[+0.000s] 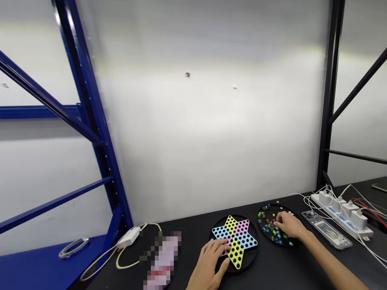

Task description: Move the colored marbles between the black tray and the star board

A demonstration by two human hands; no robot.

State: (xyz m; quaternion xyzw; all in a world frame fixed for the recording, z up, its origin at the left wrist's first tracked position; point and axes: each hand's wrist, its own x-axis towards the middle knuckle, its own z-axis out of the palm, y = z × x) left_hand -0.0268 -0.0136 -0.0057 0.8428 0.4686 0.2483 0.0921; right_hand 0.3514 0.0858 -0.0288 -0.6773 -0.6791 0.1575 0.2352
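Observation:
A star-shaped Chinese checkers board (237, 257) in yellow, pink and light blue, dotted with black holes, lies in a round black tray (253, 257). Over its lower left part lies my left hand (211, 257), fingers stretched out and thumb apart, touching the board. To the right, a second round black tray (287, 241) holds many coloured glass marbles (269, 227). My right hand (288, 224) reaches into this tray, with fingers bent and tips drawn together among the marbles. What sits between those fingertips is hidden.
At the right lie a phone-like device in a clear case (331, 233) and a white power strip (341, 213) with plugged chargers and loose cables. To the left are a white adapter (129, 237) with its cable and a blurred pink packet (163, 257). A blue rack post (111, 161) stands beside the black table.

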